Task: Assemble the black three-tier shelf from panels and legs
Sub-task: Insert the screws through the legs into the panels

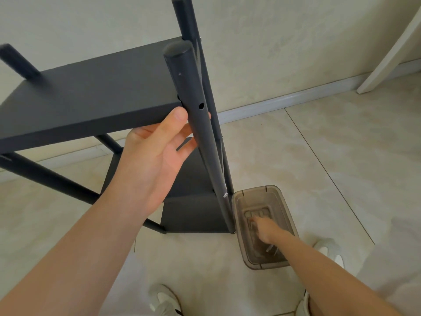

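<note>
Steadying the black three-tier shelf on the floor, my left hand wrapped thumb and fingers round the shelf's near right round black leg, beside the top panel. My right hand reached into the translucent brown plastic bin just right of the shelf's foot. It was blurred, so I couldn't tell whether it held anything. I judged the leg's hole should line up with the panel edge before fastening.

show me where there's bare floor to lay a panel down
Widest bare tile: right of the brown bin, out to the baseboard. A smaller strip lies between the shelf and the shoes. Crowded: the bin sits close by the front leg that the left hand grips, right hand inside the bin.
</note>
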Demonstrator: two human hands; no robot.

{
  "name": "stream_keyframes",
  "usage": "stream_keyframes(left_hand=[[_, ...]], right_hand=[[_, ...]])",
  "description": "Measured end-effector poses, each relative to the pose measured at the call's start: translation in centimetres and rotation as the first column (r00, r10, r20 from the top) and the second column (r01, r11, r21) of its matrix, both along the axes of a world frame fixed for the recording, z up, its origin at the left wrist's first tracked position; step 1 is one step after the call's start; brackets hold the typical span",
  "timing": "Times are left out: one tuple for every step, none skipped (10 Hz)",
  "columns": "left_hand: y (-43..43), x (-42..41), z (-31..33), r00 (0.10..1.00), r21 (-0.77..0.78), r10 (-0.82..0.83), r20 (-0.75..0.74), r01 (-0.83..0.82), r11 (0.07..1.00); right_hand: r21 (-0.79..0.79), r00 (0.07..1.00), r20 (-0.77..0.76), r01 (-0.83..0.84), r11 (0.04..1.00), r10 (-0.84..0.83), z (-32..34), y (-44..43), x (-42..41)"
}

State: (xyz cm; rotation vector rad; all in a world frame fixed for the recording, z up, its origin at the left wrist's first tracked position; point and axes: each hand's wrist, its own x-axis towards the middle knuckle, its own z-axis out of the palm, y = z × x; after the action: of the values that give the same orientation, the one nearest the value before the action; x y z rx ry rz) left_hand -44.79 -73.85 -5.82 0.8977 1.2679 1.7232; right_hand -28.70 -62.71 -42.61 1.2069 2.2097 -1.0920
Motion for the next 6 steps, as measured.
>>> stream_keyframes(left_hand=[[0.0, -0.2, -0.2, 1.000, 0.019, -0.019, -0.005, 0.019, 1.000], [0.0, -0.3, -0.2, 0.999, 0.019, -0.039, -0.004, 0.039, 0.999], [0.1, -0.2, -0.1, 0.999, 0.007, -0.036, 0.018, 0.036, 0.999], [0.1, -0.2, -0.1, 0.999, 0.015, -0.045, 0.029, 0.044, 0.999], [0.0, -0.2, -0.1, 1.000, 0.005, -0.021, 0.006, 0.021, 1.000], [-0.1, -0.5, -0.8, 0.995, -0.084, 0.070, -0.066, -0.076, 0.994]], right_hand=[[0.072, 0.995, 0.025, -0.102, 0.992, 0.100, -1.0, -0.3, -0.7], [0.131, 0.990, 0.037, -0.141, 0.981, 0.137, -1.7, -0.1, -1.4], [0.180, 0.980, 0.086, -0.190, 0.965, 0.177, -2.0, 0.3, -1.6], [0.219, 0.989, 0.076, -0.141, 0.966, 0.127, -2.3, 0.5, -1.6], [0.257, 0.992, 0.087, -0.111, 0.960, 0.091, -2.4, 0.8, -1.6], [0.277, 0.986, 0.158, -0.103, 0.955, 0.061, -2.4, 1.1, -1.4]])
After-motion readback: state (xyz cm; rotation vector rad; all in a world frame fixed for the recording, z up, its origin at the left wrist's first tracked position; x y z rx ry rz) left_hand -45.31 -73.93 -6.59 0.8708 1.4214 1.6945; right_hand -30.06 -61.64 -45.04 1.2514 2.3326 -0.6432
